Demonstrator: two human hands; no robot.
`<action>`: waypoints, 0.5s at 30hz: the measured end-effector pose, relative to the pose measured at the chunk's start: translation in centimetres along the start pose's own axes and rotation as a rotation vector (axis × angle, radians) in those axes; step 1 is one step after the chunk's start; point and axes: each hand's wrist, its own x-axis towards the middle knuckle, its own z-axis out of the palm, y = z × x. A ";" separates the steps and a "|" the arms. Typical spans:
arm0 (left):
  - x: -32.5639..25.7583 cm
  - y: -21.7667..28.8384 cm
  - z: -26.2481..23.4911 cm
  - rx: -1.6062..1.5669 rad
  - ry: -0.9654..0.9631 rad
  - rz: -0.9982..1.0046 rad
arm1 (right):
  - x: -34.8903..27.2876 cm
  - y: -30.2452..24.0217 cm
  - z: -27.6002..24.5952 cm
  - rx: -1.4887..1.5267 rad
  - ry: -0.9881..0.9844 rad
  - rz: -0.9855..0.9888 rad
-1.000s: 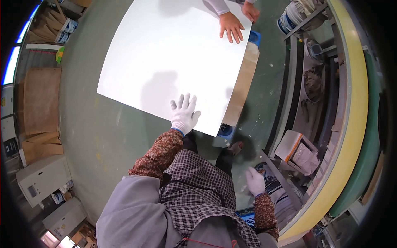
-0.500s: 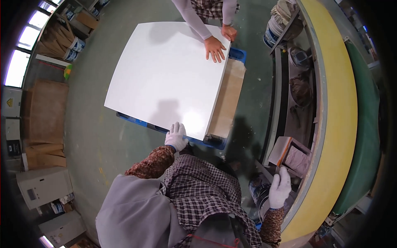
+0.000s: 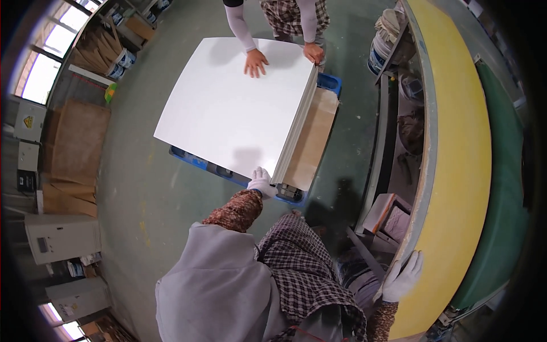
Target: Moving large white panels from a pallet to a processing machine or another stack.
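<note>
Gloved fingers (image 3: 261, 172) on the left hand (image 3: 260, 182) are sitting close together at the near edge of a stack of white sheets (image 3: 233, 102); can't tell if they're clamping it or just touching. The right hand (image 3: 401, 280) is reaching over the edge of a yellow-topped bench (image 3: 456, 171), fingers pretty much straight, thumb apart. So the stack is lying over a blue pallet (image 3: 330, 84) on the floor, left of the bench, with a brown sheet (image 3: 315, 139) poking out along its right side. Someone else is leaning in at the far end, one bare hand (image 3: 256, 62) spreading on top, the other (image 3: 313, 52) gripping the far right corner.

Container-wise, an open box (image 3: 377, 212) is sitting low by the bench, holding a pale pinkish bundle (image 3: 398, 223). Farther up, a white bucket (image 3: 376, 60) is carrying pale cloth-like stuff (image 3: 389, 27). Over left, a grey cabinet (image 3: 64, 238) is standing near a brown board (image 3: 81, 139).
</note>
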 end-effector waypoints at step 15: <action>-0.2 0.3 -0.6 -0.008 -0.048 -0.001 | -0.1 0.6 1.4 0.033 0.098 -0.047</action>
